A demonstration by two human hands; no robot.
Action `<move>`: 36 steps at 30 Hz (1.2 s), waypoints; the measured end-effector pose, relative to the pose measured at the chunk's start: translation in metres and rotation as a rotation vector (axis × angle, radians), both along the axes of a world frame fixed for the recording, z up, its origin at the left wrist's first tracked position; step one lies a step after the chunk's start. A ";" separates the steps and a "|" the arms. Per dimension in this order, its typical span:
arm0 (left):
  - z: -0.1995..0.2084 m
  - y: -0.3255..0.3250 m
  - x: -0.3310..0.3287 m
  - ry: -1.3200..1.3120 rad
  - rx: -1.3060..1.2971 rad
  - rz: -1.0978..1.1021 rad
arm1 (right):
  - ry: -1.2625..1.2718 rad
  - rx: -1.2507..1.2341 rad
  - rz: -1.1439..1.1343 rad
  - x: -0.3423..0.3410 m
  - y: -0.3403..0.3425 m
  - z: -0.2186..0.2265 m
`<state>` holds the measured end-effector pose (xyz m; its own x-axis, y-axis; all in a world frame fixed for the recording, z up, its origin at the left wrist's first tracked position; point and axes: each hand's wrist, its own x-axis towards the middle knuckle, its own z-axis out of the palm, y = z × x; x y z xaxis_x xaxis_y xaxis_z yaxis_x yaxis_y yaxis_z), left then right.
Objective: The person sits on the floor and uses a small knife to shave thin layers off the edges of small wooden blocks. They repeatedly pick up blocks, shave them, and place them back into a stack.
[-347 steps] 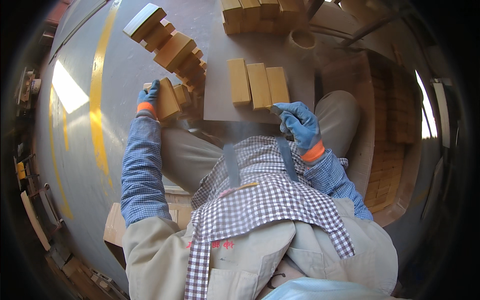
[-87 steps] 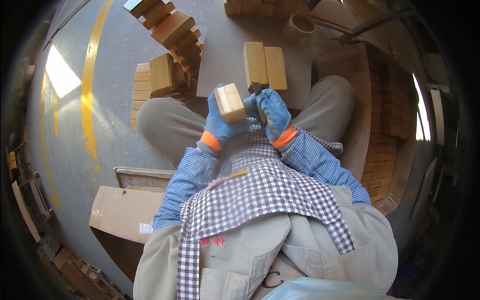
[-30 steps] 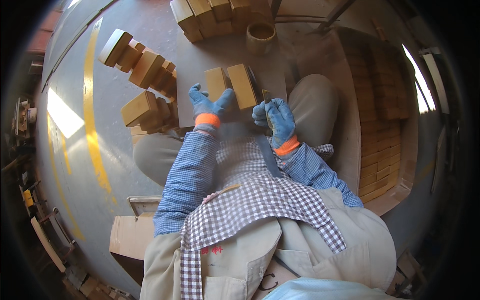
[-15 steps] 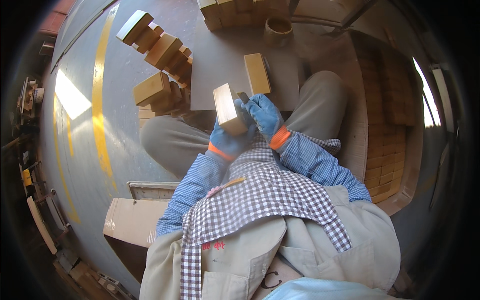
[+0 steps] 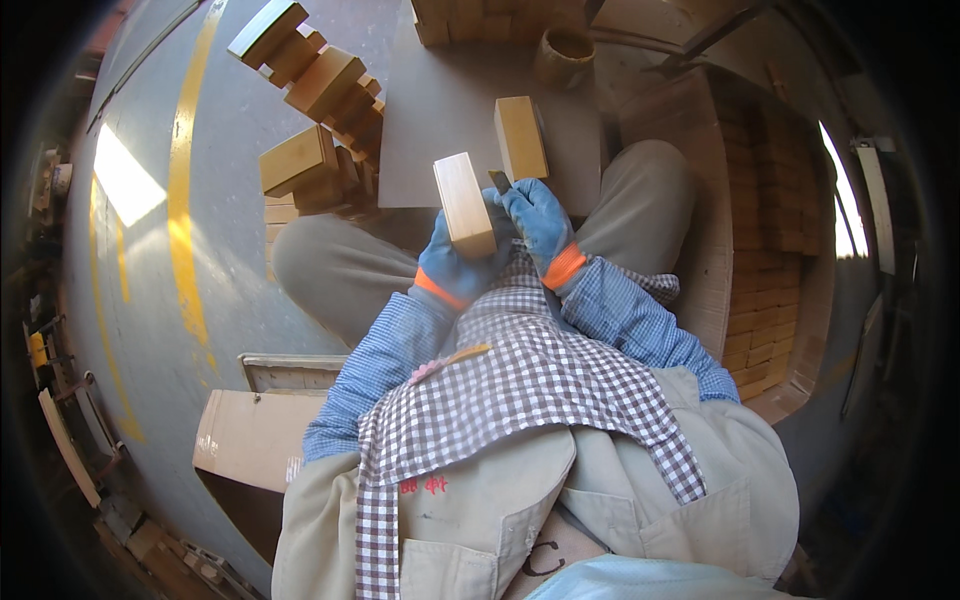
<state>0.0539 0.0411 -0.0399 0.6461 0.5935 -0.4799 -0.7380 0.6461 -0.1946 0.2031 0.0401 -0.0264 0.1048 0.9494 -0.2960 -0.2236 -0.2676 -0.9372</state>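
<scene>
I find the left hand (image 5: 447,258), in a blue glove with an orange cuff, clamped around a wooden block (image 5: 464,200). The block is held above the lap, just short of the near edge of the grey counter (image 5: 435,120), tilted with its pale broad face up. The right hand (image 5: 540,218), gloved alike, has its grip closed on a dark flat-tipped tool (image 5: 501,181); the tip projects from the fingers just beside the block's right side. I cannot tell whether tip and block touch, nor what lies along the hidden side.

On the counter I record one second block (image 5: 519,138) beyond the right hand, standing apart from a round brown pot (image 5: 562,68) farther back. A group of blocks (image 5: 475,22) stands at the far end, cut by the upper edge of view.

To the left I note a near stack (image 5: 297,163) and an irregular farther stack (image 5: 327,80). On the right, an open cardboard box (image 5: 708,285) contains close rows of blocks. A second carton (image 5: 255,430) sits at lower left, and a checked apron (image 5: 540,375) covers the front of the body.
</scene>
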 end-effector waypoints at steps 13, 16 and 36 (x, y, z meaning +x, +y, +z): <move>-0.003 0.002 -0.002 -0.057 0.124 -0.031 | 0.039 -0.002 0.001 -0.001 0.002 -0.002; -0.001 0.002 -0.003 -0.045 0.133 -0.055 | 0.069 -0.008 -0.020 -0.002 0.002 0.000; -0.015 -0.007 -0.006 0.126 0.087 -0.044 | -0.801 0.441 0.302 0.003 -0.006 0.025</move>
<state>0.0481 0.0344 -0.0546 0.6104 0.6089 -0.5067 -0.7236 0.6888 -0.0440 0.2056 0.0338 -0.0013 -0.1463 0.9782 0.1473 0.5471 0.2040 -0.8118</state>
